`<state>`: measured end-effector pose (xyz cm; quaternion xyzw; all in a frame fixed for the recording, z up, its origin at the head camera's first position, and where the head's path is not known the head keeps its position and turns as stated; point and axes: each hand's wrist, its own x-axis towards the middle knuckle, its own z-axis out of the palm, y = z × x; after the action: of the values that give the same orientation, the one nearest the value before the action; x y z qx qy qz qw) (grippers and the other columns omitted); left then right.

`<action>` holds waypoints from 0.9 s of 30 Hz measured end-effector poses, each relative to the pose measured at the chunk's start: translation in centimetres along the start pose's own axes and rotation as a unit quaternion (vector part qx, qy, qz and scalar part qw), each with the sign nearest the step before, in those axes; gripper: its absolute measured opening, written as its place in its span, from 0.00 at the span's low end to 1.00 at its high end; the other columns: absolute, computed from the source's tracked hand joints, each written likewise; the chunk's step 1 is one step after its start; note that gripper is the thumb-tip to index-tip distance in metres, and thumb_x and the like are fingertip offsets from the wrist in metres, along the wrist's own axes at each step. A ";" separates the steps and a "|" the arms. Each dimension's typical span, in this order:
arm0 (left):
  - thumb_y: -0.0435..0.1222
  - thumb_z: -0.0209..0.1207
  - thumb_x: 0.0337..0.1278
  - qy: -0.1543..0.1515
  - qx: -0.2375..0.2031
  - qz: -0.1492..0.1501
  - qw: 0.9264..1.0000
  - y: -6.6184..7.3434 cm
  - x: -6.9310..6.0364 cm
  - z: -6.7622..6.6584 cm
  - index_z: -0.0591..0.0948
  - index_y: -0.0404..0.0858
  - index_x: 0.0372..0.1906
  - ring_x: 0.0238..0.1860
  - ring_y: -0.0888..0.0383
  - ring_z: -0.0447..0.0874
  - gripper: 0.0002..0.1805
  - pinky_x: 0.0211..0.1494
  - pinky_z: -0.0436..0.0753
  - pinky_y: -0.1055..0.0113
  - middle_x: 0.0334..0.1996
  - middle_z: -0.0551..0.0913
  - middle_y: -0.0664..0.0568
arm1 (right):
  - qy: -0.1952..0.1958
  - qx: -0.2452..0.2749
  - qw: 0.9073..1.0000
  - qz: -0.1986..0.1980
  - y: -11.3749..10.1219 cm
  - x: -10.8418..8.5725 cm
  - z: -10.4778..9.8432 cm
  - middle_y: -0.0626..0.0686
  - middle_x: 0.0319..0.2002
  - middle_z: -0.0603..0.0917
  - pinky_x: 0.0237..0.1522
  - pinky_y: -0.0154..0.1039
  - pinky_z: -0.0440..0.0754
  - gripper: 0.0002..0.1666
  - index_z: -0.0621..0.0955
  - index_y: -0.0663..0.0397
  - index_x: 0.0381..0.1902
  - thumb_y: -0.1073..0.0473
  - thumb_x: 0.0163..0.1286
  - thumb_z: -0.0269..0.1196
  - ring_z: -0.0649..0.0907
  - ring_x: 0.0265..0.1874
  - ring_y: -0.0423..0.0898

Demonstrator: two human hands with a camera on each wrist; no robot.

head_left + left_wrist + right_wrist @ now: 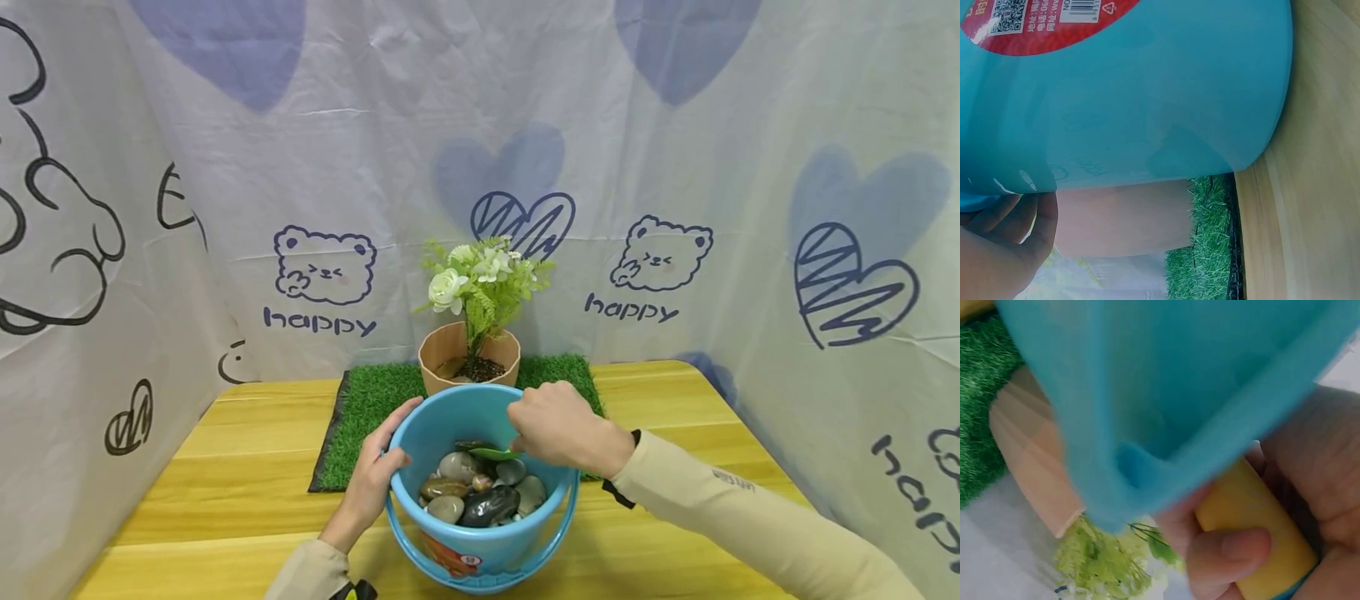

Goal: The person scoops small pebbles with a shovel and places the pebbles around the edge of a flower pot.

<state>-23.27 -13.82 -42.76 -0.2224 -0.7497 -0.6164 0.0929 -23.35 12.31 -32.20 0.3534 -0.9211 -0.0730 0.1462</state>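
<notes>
A light-blue bucket (517,543) stands on the wooden table, holding smooth wet stones (459,467) in grey, brown and black. My left hand (367,479) grips its rim at the left, thumb over the edge and fingers against the outer wall (1166,100). Over the bucket's right side, my right hand (566,425) holds a trowel. Its yellow handle (1244,500) shows within the curled fingers in the right wrist view. In the head view the trowel's green blade (492,454) reaches down among the stones, its tip partly hidden.
Just behind the bucket, a peach-coloured pot (431,358) with a white-flowered plant (483,283) stands on a green turf mat (375,400). The wooden table (247,467) extends to both sides, enclosed by printed white cloth (405,167).
</notes>
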 end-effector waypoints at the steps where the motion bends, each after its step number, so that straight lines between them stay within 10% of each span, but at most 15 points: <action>1: 0.28 0.43 0.48 -0.001 0.000 0.000 1.000 0.0 0.0 0.0 0.65 0.49 0.73 0.61 0.40 0.76 0.40 0.54 0.80 0.54 0.66 0.73 0.40 | 0.010 -0.010 1.000 -0.005 0.0 -0.1 0.2 0.41 0.09 0.54 0.13 0.31 0.52 0.34 0.60 0.41 0.09 0.42 0.53 0.73 0.59 0.09 0.37; 18: 0.28 0.43 0.48 -0.003 0.001 0.008 1.000 0.0 0.1 0.0 0.66 0.49 0.73 0.60 0.40 0.77 0.40 0.52 0.81 0.57 0.65 0.74 0.39 | 0.102 -0.019 0.994 -0.031 0.7 -1.2 0.6 0.40 0.14 0.46 0.14 0.30 0.46 0.39 0.52 0.39 0.10 0.41 0.55 0.71 0.51 0.12 0.35; 27: 0.28 0.43 0.48 -0.002 0.008 0.008 1.000 0.0 0.0 0.0 0.66 0.50 0.73 0.60 0.40 0.76 0.40 0.51 0.80 0.58 0.65 0.73 0.39 | 0.153 -0.044 0.984 -0.086 2.1 -1.1 1.8 0.39 0.11 0.66 0.12 0.30 0.58 0.26 0.70 0.38 0.09 0.39 0.54 0.71 0.67 0.11 0.34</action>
<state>-23.25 -13.87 -42.77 -0.2289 -0.7526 -0.6095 0.0985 -24.47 14.61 -33.62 0.4315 -0.8500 -0.0710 0.2939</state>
